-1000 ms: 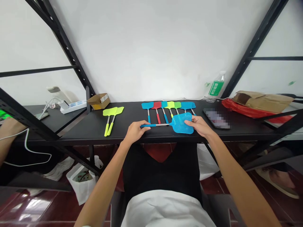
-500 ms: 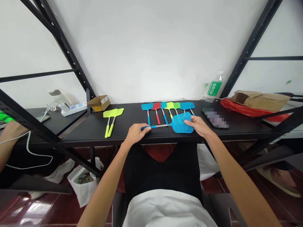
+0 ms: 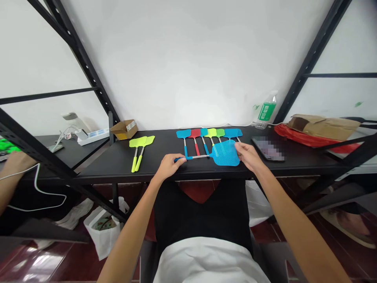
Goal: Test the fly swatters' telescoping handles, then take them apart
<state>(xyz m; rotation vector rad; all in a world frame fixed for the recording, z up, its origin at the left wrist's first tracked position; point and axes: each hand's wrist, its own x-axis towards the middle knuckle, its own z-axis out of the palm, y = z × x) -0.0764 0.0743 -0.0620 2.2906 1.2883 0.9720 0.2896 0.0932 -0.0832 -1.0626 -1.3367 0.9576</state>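
Observation:
A blue fly swatter (image 3: 226, 153) lies crosswise just above the near edge of the black table. My left hand (image 3: 169, 165) is closed around its blue handle. At the other end my right hand (image 3: 247, 155) pinches the right edge of the perforated head; some of its fingers are hidden. Behind it lies a row of several fly swatters, among them a red one (image 3: 195, 134), a yellow-green one (image 3: 211, 133) and a blue one (image 3: 183, 134). Two more yellow-green fly swatters (image 3: 141, 147) lie overlapping to the left.
An open cardboard box (image 3: 125, 129) stands on the black table (image 3: 103, 161) at the back left. On the right are a phone (image 3: 268, 149), a water bottle (image 3: 266, 111) and a red bag (image 3: 290, 134) under brown packaging. Another person's hand (image 3: 19, 163) shows at far left.
My right thumb has slid off the face of the swatter's head to its right edge. My left hand stays on the handle, and the other swatters lie unmoved.

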